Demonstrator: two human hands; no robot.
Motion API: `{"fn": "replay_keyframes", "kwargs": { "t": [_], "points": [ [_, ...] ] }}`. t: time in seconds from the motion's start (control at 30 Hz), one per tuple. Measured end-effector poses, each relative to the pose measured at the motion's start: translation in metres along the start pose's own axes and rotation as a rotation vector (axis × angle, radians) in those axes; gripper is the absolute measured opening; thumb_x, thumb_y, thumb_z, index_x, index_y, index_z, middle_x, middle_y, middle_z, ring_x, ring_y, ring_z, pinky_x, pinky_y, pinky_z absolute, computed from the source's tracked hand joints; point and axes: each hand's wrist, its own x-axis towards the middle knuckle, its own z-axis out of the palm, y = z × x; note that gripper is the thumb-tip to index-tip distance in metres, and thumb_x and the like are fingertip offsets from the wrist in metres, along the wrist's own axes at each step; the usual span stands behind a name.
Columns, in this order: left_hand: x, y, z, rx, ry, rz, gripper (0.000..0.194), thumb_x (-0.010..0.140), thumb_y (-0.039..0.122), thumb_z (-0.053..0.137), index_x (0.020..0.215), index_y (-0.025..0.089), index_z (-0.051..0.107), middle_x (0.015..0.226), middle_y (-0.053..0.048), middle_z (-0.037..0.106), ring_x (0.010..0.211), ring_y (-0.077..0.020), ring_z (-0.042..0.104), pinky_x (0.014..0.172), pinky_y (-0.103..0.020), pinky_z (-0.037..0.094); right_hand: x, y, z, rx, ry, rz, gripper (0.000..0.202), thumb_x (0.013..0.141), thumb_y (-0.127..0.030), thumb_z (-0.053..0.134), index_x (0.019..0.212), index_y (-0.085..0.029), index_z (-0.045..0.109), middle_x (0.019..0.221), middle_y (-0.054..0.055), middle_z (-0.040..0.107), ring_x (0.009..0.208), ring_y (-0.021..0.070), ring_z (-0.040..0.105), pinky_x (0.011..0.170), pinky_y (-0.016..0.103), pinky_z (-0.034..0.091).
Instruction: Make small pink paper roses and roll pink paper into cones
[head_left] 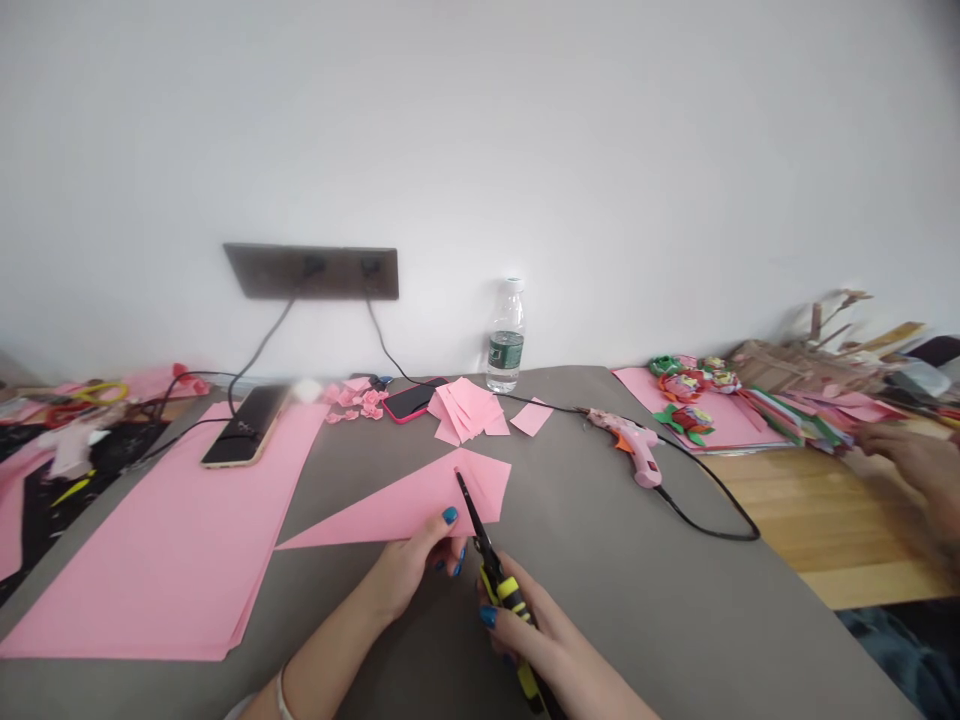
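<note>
My left hand (424, 555) pinches the lower edge of a folded pink paper (390, 508), its thumb with a blue nail lying on top. The paper tapers to a point on the left and is wide at the right. My right hand (529, 630) grips yellow-and-black scissors (504, 590) by the handles. Their dark blades point up and away, lying across the paper's right part. Just beyond the folded paper is a pile of cut pink paper pieces (466, 408), with a single pink piece (532, 416) beside it.
Large pink sheets (165, 560) lie at left under a phone (246, 428). Small pink paper flowers (360, 400) and a second phone (412, 402) lie farther back. A water bottle (505, 340) stands by the wall. At right are a corded glue gun (630, 445), paper flowers (686, 390) and another person's hand (911, 460).
</note>
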Motion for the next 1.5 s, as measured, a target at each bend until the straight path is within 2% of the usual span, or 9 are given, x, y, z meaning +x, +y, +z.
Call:
{"fn": "replay_keyframes", "kwargs": {
  "t": [0.07,0.2,0.37,0.57,0.8,0.93,1.1,1.3,1.5],
  "points": [
    [-0.001,-0.001,0.000,-0.012,-0.026,-0.011,0.053,0.085,0.062,0.054,0.054,0.019,0.053,0.052,0.002,0.045,0.054,-0.0136,0.043,0.060,-0.027,0.035,0.000,-0.003,-0.001,0.002,0.007,-0.008,0.031,0.080,-0.039,0.057,0.104,-0.021,0.062,0.093,0.001,0.059,0.085,0.0193,0.053,0.084,0.030,0.044],
    [-0.001,0.000,0.001,-0.041,-0.062,-0.036,0.054,0.084,0.063,0.054,0.053,0.020,0.052,0.050,0.002,0.042,0.053,-0.0136,0.042,0.059,-0.028,0.036,0.000,-0.006,-0.002,0.010,-0.004,-0.008,0.025,0.078,-0.035,0.058,0.098,-0.020,0.062,0.096,0.002,0.058,0.092,0.0206,0.053,0.086,0.029,0.044],
    [0.000,0.006,0.003,-0.088,-0.048,-0.033,0.054,0.081,0.064,0.055,0.051,0.020,0.049,0.049,0.003,0.040,0.050,-0.0121,0.038,0.058,-0.028,0.036,0.001,-0.007,-0.003,0.028,-0.037,-0.007,0.023,0.077,-0.031,0.058,0.096,-0.020,0.061,0.095,0.002,0.058,0.094,0.0205,0.053,0.086,0.028,0.044],
    [-0.003,0.012,0.006,-0.108,-0.098,-0.072,0.058,0.076,0.069,0.057,0.046,0.020,0.050,0.045,0.001,0.041,0.046,-0.0114,0.037,0.052,-0.029,0.032,0.001,-0.012,-0.003,0.023,-0.029,0.018,0.024,0.075,-0.032,0.058,0.096,-0.020,0.061,0.093,0.001,0.057,0.089,0.0195,0.051,0.082,0.028,0.043],
    [-0.004,0.015,0.004,-0.145,-0.118,-0.083,0.058,0.076,0.069,0.053,0.044,0.021,0.045,0.041,0.002,0.038,0.043,-0.0108,0.032,0.051,-0.029,0.027,0.000,-0.019,-0.005,0.032,-0.076,0.008,0.025,0.072,-0.031,0.060,0.095,-0.021,0.063,0.092,0.002,0.058,0.093,0.0207,0.052,0.082,0.028,0.043],
    [-0.004,0.012,0.005,-0.124,-0.165,-0.123,0.060,0.075,0.071,0.054,0.043,0.020,0.049,0.042,0.000,0.042,0.044,-0.0112,0.035,0.052,-0.028,0.029,0.003,-0.019,-0.004,0.066,-0.047,-0.023,0.030,0.075,-0.034,0.060,0.101,-0.020,0.064,0.097,0.003,0.060,0.092,0.0211,0.052,0.084,0.030,0.044],
    [-0.004,0.007,0.007,-0.075,-0.170,-0.121,0.064,0.075,0.075,0.054,0.043,0.020,0.050,0.046,-0.001,0.045,0.053,-0.0146,0.044,0.055,-0.028,0.032,0.006,-0.021,-0.004,0.086,-0.068,-0.099,0.036,0.080,-0.032,0.059,0.114,-0.019,0.063,0.100,0.004,0.061,0.091,0.0207,0.053,0.084,0.031,0.045],
    [-0.004,0.001,0.005,-0.023,-0.167,-0.083,0.063,0.081,0.071,0.052,0.045,0.020,0.051,0.048,-0.001,0.045,0.056,-0.0154,0.043,0.057,-0.027,0.031,0.006,-0.016,-0.004,0.044,-0.034,-0.107,0.034,0.083,-0.031,0.059,0.114,-0.021,0.065,0.103,0.004,0.063,0.087,0.0189,0.055,0.081,0.029,0.046],
    [-0.002,-0.006,0.003,0.002,-0.168,-0.061,0.062,0.085,0.069,0.049,0.048,0.019,0.052,0.052,-0.001,0.049,0.059,-0.0157,0.045,0.060,-0.027,0.033,0.011,-0.007,-0.001,0.040,-0.041,-0.168,0.027,0.086,-0.031,0.056,0.110,-0.020,0.063,0.096,0.003,0.062,0.077,0.0159,0.053,0.071,0.026,0.046]
  ]
}}
